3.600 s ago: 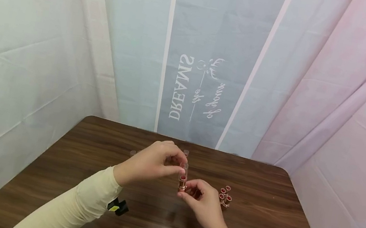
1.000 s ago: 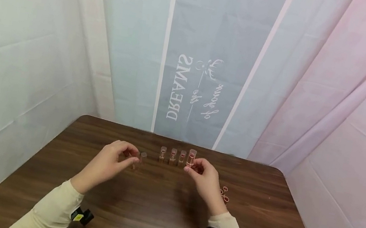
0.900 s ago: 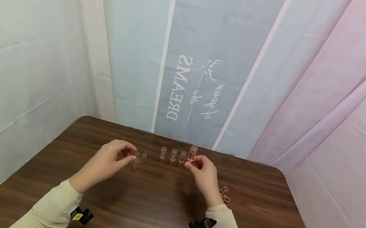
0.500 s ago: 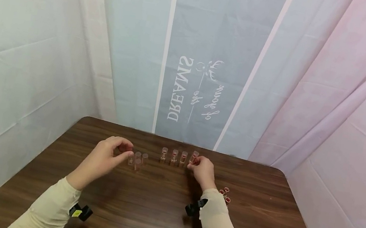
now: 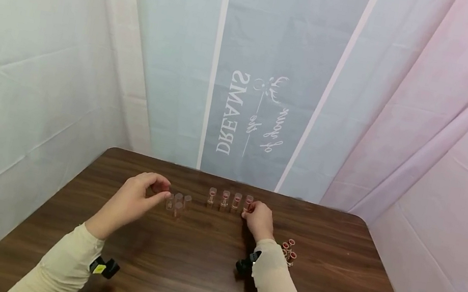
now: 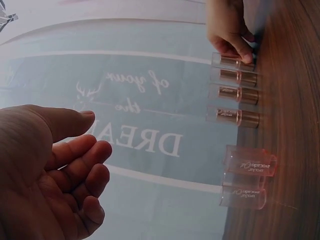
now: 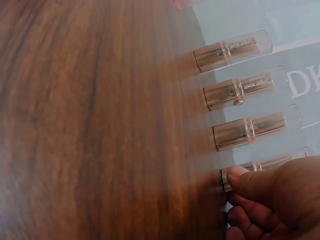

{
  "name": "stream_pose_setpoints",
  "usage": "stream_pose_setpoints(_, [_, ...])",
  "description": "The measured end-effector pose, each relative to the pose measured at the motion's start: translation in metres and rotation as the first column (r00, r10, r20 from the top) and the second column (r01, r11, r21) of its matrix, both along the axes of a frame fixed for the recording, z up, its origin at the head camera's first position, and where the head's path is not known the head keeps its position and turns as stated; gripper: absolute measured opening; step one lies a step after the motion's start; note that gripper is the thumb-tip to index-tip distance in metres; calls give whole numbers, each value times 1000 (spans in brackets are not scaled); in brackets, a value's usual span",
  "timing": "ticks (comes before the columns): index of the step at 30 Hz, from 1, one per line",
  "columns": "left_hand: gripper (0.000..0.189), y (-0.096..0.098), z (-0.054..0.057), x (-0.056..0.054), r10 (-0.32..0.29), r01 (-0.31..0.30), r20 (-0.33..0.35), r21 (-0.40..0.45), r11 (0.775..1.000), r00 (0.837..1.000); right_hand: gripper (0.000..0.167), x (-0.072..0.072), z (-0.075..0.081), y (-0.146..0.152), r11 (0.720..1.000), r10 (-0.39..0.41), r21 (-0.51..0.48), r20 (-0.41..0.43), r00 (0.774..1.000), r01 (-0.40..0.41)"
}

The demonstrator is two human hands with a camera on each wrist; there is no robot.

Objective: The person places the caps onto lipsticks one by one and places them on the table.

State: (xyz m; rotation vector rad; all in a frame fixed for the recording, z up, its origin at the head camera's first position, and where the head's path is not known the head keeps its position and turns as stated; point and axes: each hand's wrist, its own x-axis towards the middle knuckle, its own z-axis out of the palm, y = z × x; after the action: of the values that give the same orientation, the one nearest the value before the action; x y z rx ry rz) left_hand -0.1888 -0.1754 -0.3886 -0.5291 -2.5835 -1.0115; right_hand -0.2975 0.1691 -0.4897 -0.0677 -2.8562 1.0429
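pinching a capped lipstick-style tube (image 5: 249, 201), the right hand (image 5: 260, 218) is reaching forward over the dark wood-grain table (image 5: 186, 262). its thumb and fingers are closing low on the metallic base, with the clear cap rising above them. the tube is standing with its long axis upright, at the left edge of the right hand, between thumb and fingers. its foot is looking level with its neighbours', but the fingers are partly hiding it, so contact with the table is hard to confirm.

just to its left, three matching capped tubes (image 5: 224, 199) are standing upright, the four together making a row with narrow gaps.

the left hand (image 5: 137, 197) is hovering at the left, well apart from the held tube; the right is plainly the nearer. the left thumb and loosely bent fingers are leaving a gap and holding nothing. four clear caps (image 5: 179, 199) are standing in a cluster to the right of the left fingertips, close by but not touching.

near the right forearm, on its outer side, several uncapped tubes (image 5: 292, 256) are standing bunched together, red showing in their open tops.
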Motion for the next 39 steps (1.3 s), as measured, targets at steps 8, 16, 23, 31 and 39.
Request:
stream_pose_setpoints(8, [18,1,-3,-3,-8,8,8,-14,1000,1000,16,1,10,-2,999,-12,-42,4,1000,13])
stream_pose_setpoints(16, [19,2,-4,-4,-15,15,9,-10,1000,1000,41,37,88,6,994,25,-105,-100,995,-36])
stream_pose_setpoints(23, [19,2,-1,-4,-15,15,3,-13,1000,1000,35,82,118,38,991,81,-81,-243,967,-104])
stream_pose_setpoints(31, [17,3,-1,-3,-8,8,-5,-27,1000,1000,25,118,110,73,990,96,-66,-312,945,-123])
stream_pose_setpoints(39, [17,6,1,-2,0,0,-29,-1,1000,1000,19,119,101,95,987,83,-92,-397,914,-130])
